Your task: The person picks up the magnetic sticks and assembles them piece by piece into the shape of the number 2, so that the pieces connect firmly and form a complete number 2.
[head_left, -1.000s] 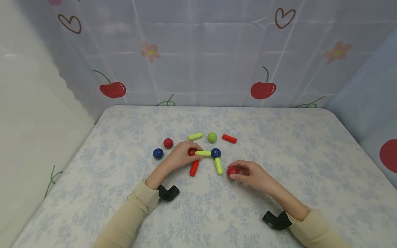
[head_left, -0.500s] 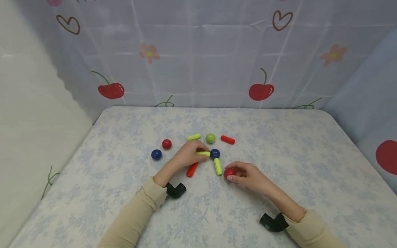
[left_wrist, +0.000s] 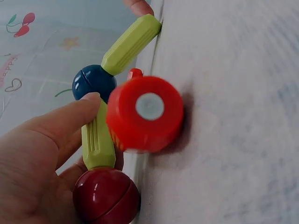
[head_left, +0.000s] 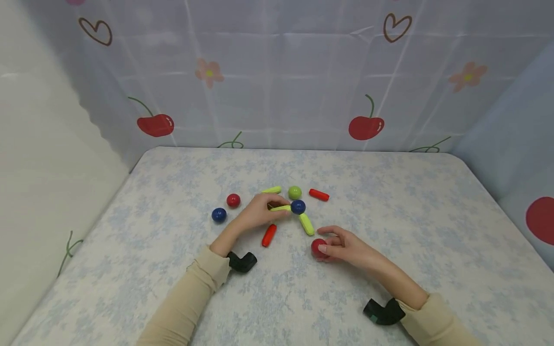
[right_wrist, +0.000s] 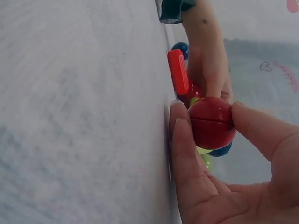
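Observation:
My left hand (head_left: pixel 261 210) grips a yellow-green ridged rod (left_wrist: pixel 96 135) between thumb and fingers. A dark red ball (left_wrist: pixel 106 196) joins one end of that rod and a blue ball (head_left: pixel 298 207) the other. From the blue ball a second yellow-green rod (head_left: pixel 306 224) slants toward the right hand. My right hand (head_left: pixel 346 246) pinches another red ball (head_left: pixel 319 248) between thumb and fingers, a short way from the second rod's free end. In the head view, the left hand hides the ball at the held rod's left end.
A red rod (head_left: pixel 269 236) with a metal disc on its end lies below the left hand. Behind are a yellow-green rod (head_left: pixel 272 190), a green ball (head_left: pixel 295 192) and another red rod (head_left: pixel 319 194). A red ball (head_left: pixel 233 200) and blue ball (head_left: pixel 219 215) lie left.
My left hand has shifted right along the joined pieces onto the rod. The blue ball has moved slightly away and the second rod has swung rightward. My right hand's ball has come slightly nearer me.

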